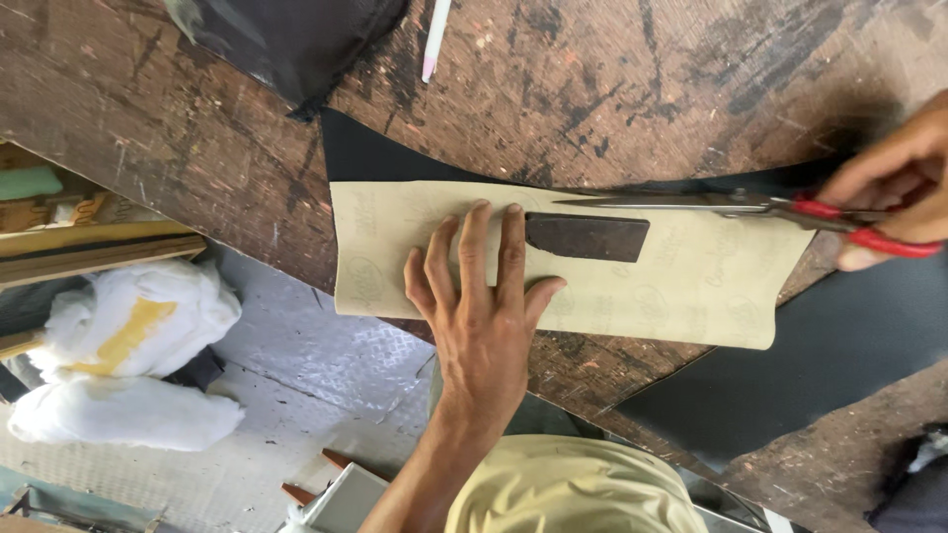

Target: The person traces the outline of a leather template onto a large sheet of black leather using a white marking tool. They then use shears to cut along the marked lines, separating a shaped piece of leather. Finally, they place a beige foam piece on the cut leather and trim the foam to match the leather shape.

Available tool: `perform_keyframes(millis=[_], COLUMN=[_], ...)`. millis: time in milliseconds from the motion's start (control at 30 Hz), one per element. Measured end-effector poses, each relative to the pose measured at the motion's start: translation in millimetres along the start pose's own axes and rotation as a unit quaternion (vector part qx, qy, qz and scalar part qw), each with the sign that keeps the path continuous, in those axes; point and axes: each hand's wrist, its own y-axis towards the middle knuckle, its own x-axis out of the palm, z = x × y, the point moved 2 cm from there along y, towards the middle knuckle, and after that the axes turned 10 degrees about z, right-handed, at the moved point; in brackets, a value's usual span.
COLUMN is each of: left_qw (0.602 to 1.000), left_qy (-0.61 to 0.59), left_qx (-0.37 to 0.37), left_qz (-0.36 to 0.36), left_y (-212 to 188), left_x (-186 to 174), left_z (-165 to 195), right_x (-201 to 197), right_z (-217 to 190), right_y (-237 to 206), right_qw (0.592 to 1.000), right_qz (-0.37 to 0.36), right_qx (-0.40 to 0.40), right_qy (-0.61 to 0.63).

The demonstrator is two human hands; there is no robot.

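Item: cutting in hand, blades at the upper edge of the sheet.

Left hand: we press it flat on the tan sheet, fingers spread, grip released and holding nothing; the fingertips lie just beside the dark strip.

Right hand: at the right edge of view, grip clenched on the red handles of the scissors. The blades lie nearly closed along the sheet's upper edge, tips pointing left, just above the strip.

Tan sheet: lies on the wooden counter, its lower left part overhanging the counter's near edge, over a black sheet that shows above it and to its lower right.

Dark strip: flat on the tan sheet, near its middle, touching neither blade as far as we can tell.

Step, as we judge it: the cut runs leftward along the top of the tan sheet. The next move calls for the left palm to keep both layers from sliding while the blades open and advance, staying clear of the strip and of our fingertips.

Edges and room: the counter beyond the sheet is open toward its far side; a pen and dark cloth lie near the far left. Below the near edge, white bundles rest on the floor.
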Motion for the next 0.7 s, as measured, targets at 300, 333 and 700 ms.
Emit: perform_keyframes(millis=[300,333,700], left_qw=[1.0,1.0,1.0], left_qy=[-0.007,-0.009,-0.019], left_qx=[-0.011,-0.011,-0.015], left_qz=[0.003,0.003,-0.001], left_y=[1.0,1.0,2.3], left_x=[1.0,1.5,0.8], left_z=[-4.6,-5.3,-6.6], right_x=[15.8,17.0,23.3], right_z=[-40.9,-44.2,-52.5], right_y=[-19.6,-23.3,-33.9], right_qw=[0.994,0.991,0.982], right_qz=[0.089,0.101,0.139], right_qx=[-0.059,-0.084,-0.121], right_qy=[0.012,0.027,0.039])
